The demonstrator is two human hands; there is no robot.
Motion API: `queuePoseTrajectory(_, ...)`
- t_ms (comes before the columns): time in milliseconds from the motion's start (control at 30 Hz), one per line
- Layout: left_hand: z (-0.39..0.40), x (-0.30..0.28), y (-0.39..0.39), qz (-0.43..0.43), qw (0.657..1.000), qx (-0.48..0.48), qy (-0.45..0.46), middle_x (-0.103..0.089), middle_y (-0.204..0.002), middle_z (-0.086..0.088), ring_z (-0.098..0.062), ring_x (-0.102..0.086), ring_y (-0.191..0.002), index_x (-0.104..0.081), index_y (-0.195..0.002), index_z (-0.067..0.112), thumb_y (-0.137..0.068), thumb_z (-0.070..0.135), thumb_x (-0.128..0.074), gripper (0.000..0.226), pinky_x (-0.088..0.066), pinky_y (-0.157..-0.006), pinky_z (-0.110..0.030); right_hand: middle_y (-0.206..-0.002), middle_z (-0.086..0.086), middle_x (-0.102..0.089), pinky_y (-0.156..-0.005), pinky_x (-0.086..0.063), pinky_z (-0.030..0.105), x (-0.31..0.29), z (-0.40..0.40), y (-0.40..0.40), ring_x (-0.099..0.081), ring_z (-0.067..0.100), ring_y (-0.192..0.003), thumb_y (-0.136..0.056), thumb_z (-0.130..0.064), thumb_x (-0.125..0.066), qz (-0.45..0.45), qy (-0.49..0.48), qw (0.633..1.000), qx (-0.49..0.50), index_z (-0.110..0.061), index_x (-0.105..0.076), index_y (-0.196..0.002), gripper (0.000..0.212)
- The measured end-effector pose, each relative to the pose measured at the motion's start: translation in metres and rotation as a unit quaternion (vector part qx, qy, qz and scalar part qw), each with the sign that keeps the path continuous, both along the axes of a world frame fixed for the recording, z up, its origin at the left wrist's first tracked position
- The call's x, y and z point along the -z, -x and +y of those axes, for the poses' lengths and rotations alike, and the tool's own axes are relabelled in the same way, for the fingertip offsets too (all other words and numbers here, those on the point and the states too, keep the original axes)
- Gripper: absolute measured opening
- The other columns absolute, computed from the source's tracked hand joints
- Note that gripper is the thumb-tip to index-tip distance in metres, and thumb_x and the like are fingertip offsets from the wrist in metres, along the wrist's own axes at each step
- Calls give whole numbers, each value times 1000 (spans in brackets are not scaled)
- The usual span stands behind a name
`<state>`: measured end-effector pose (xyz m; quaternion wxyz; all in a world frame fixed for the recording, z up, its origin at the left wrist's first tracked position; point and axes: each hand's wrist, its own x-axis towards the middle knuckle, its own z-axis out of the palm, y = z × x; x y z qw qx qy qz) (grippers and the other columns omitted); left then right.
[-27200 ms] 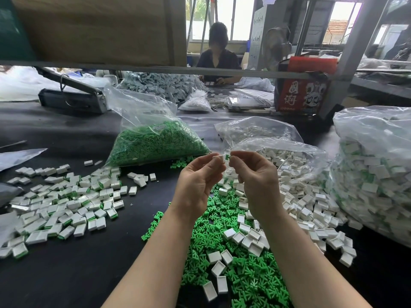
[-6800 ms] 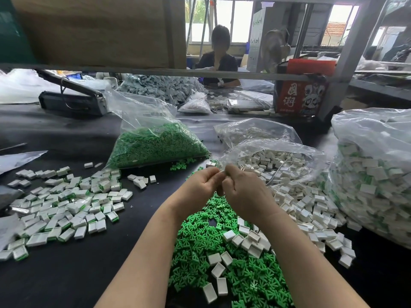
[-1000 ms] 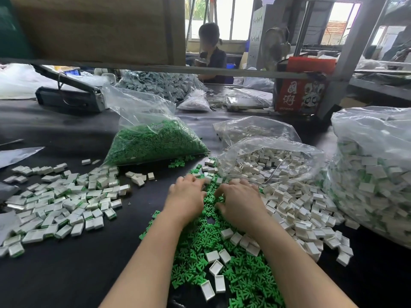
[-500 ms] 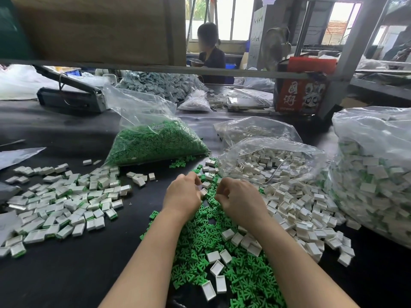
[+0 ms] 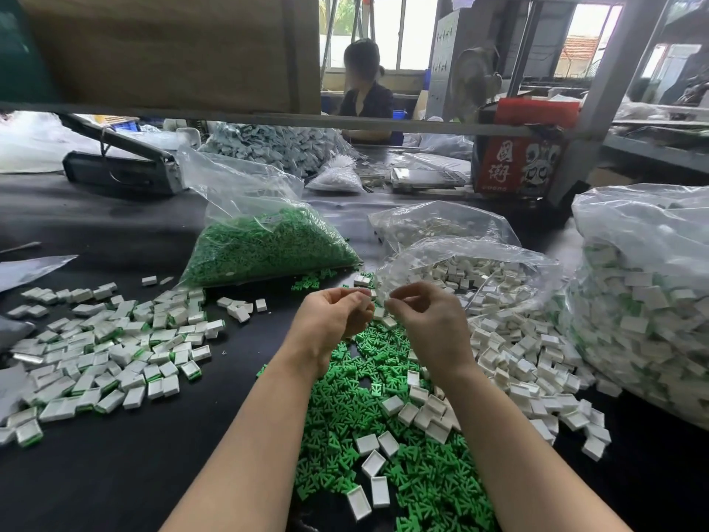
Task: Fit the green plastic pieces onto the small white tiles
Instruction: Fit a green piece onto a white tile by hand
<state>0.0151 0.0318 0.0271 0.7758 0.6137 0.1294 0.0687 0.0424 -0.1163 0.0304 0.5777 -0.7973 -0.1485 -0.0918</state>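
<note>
Both hands were raised above the black table [image 5: 115, 485], close together but apart. Left hand [image 5: 333, 320]: fingers curled, pinching a small white tile [image 5: 363, 301] at the fingertips. Right hand [image 5: 426, 320]: thumb and forefinger closed on something too small to make out; cannot tell what. Loose green pieces [image 5: 383, 455] lay heaped under the wrists toward 6 o'clock, with empty white tiles [image 5: 518, 362] spilling to 3 o'clock from an open clear bag [image 5: 460, 270]. Tiles showing green edges [image 5: 115, 351] were spread at 9 o'clock. Bag of green pieces [image 5: 264, 251] sat at 11 o'clock; large bag of tiles [image 5: 644, 301] at 3 o'clock. Another person [image 5: 364, 90] sat at 12 o'clock beyond the shelf rail [image 5: 230, 119]
</note>
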Motion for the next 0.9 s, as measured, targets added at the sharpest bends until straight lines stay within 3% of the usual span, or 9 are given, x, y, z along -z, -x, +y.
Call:
queuePoseTrajectory(67,-1,-1,0,-2,997,27,67,-75,-82,-7,-12,-70,-69,-71,-96,6,-92,6,-63,9,-55,-65,-24,-85,4,-72,-66,-56,18,-3,-1,2,-68,14,-77,-85,-13,-73,38,-73,996,-12,-11,-72,-97,12)
queuePoseTrajectory(167,-3,-4,1,-24,992,47,116,-75,-86,-9,-14,-72,-73,-69,-101,6,-84,6,-68,17,-57,-65,-23,-90,8,-72,-61,-51,13,-7,-3,3,-67,4,-71,-85,-5,-71,80,-157,984,-41,-5,-71,-100,16)
queuePoseTrajectory(300,-5,-8,2,-60,990,54,113,-76,-91,-9,-16,-73,-79,-69,-102,7,-69,11,-74,34,-57,-66,-23,-84,7,-69,-54,-46,13,-9,-4,2,-60,1,-61,-85,-3,-70,109,-211,969,-63,0,-69,-100,16)
queuePoseTrajectory(433,-6,-10,2,-87,992,44,85,-75,-92,-8,-18,-71,-85,-71,-96,8,-65,12,-75,31,-55,-79,-26,-82,2,-70,-54,-46,13,-9,-5,1,-60,0,-62,-84,-3,-71,107,-228,965,-74,-2,-69,-98,14)
queuePoseTrajectory(700,-4,-14,6,-96,990,56,93,-76,-88,-7,-15,-71,-78,-77,-83,14,-60,9,-77,23,-58,-71,-21,-73,-3,-67,-53,-46,16,-11,-4,2,-57,3,-61,-83,-2,-71,101,-236,962,-96,-11,-70,-87,9)
queuePoseTrajectory(900,-4,-16,7,-99,989,75,77,-75,-88,-6,-13,-69,-77,-80,-88,17,-64,16,-78,23,-56,-74,-24,-75,1,-65,-54,-45,14,-11,-2,3,-58,0,-58,-85,0,-69,77,-209,969,-110,-5,-67,-92,9)
